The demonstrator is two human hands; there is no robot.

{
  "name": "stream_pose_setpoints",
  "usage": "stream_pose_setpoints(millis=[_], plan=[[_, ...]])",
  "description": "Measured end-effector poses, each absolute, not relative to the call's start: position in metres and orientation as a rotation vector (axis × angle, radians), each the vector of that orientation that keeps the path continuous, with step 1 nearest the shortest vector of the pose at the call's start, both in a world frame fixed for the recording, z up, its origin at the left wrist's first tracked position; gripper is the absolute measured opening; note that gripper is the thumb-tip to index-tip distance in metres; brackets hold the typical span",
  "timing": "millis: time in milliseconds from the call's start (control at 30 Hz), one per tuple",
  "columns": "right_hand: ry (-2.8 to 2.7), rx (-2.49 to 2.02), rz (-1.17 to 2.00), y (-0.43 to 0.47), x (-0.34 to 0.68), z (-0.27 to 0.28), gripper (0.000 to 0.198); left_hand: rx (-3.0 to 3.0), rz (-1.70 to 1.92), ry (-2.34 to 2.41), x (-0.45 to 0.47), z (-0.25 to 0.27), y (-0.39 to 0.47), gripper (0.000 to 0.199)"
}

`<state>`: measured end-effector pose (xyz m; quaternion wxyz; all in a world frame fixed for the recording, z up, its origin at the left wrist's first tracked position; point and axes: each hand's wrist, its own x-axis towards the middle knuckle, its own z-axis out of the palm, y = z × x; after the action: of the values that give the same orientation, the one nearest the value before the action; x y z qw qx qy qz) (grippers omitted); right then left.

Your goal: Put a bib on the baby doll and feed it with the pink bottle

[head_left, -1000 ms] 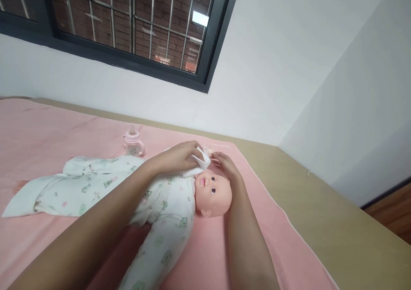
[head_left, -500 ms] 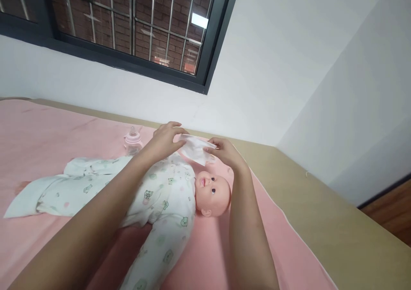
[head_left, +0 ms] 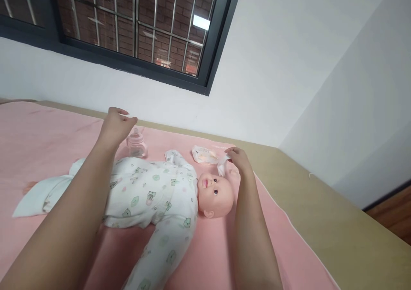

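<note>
A baby doll (head_left: 215, 195) in white printed clothes lies on its back with its head to the right. Beyond its head, my right hand (head_left: 240, 159) pinches a crumpled white tissue (head_left: 222, 166) that hangs down from the fingers. My left hand (head_left: 117, 126) is raised just above and left of a baby bottle (head_left: 137, 145); its thumb and fingers are apart, with nothing between them. The bottle stands upright behind the doll's body. A small white plastic packet (head_left: 204, 155) lies left of the tissue.
A pink sheet (head_left: 257, 238) covers most of a light wooden surface (head_left: 308, 208). Behind it rises a white wall (head_left: 276, 54) with a dark-framed window (head_left: 205, 78) and metal bars. Another wall meets it at the right.
My left hand has let go of the tissue and moved left toward the bottle. My right hand has moved slightly right, still holding the tissue, now bunched; the packet has come into view.
</note>
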<state>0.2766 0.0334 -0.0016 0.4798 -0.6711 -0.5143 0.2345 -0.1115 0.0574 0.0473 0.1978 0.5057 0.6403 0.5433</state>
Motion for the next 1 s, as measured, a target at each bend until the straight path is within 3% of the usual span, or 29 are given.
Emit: stream_pose_setpoints(millis=[167, 333, 533, 1000], plan=[[-1.343, -1.375, 0.441, 0.045, 0.273, -0.014, 0.037, 1.351, 1.594, 1.671, -0.104, 0.051, 0.051, 0.038], [-1.310, -1.140, 0.836, 0.047, 0.265, -0.038, 0.058, 1.197, 1.595, 1.554, -0.099, 0.054, 0.045, 0.036], [-1.080, -1.135, 1.205, 0.046, 0.259, -0.066, 0.055, 1.224, 1.593, 1.566, -0.108, 0.048, 0.052, 0.038], [-1.148, -1.298, 1.342, 0.031, 0.266, -0.064, 0.019, 1.292, 1.678, 1.576, -0.095, 0.078, 0.019, 0.032]])
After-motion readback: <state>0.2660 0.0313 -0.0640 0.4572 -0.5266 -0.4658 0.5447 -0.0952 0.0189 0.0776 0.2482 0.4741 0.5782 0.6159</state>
